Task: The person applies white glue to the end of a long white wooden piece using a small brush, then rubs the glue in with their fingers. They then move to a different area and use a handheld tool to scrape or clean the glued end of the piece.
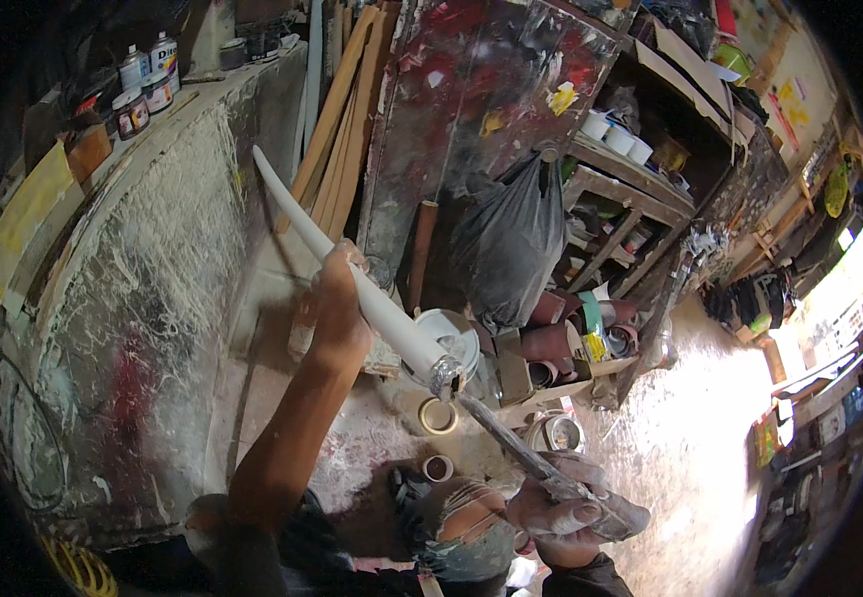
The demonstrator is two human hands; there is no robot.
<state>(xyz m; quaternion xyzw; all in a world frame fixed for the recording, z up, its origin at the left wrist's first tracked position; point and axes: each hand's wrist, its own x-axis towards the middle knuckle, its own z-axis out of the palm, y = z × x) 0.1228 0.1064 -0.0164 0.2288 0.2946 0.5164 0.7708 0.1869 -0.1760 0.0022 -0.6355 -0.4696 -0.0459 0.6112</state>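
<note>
My left hand (338, 303) is wrapped around a long white tapered piece shaped like a tusk (400, 328). Its narrow tip curves up toward the far left, and the thick end points down to the right. A rough silvery material (445, 376) rings the thick end. From that end a grey stick (503, 432) runs toward my right hand (571, 502), whose dusty fingers are closed around it. How far the stick goes into the white piece is hidden. My bent knee (471, 522), in torn trousers, is just left of my right hand.
A white tub (451, 333) stands below the white piece, near a round ring-like lid (438, 416), a small cup (438, 468) and a can (559, 433). A black plastic bag (516, 244) hangs beyond. Boards (337, 149) lean beside a plastered ledge (217, 95) holding cans.
</note>
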